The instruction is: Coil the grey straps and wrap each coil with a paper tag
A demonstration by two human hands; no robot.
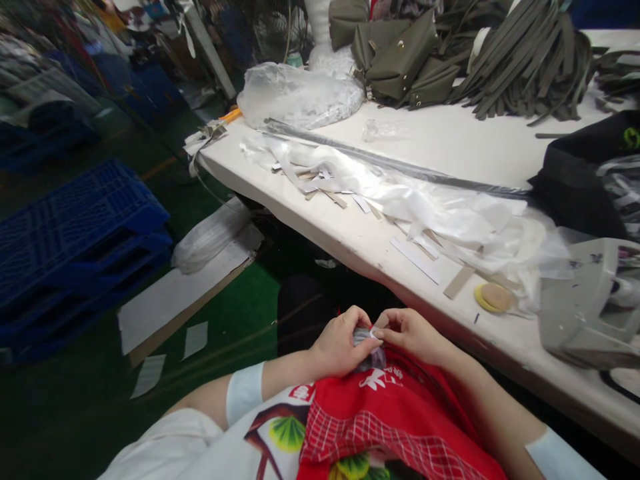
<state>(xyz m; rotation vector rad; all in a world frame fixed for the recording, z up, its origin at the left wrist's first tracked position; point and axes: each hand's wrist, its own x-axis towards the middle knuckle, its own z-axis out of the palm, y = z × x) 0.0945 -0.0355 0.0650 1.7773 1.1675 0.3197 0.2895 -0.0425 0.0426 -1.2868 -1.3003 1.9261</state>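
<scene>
My left hand and my right hand meet in my lap, just below the edge of the white table. Both have their fingers pinched round a small crumpled clear plastic packet held between them. My right thumb and forefinger nip a small white bit at the packet's top. Under the hands lies a red printed fabric with a white check pattern. What the packet holds is hidden.
White plastic strips and paper offcuts litter the table, with a long dark strip, a clear bag, olive bags and olive straps. A grey machine stands right. Blue crates sit on the green floor.
</scene>
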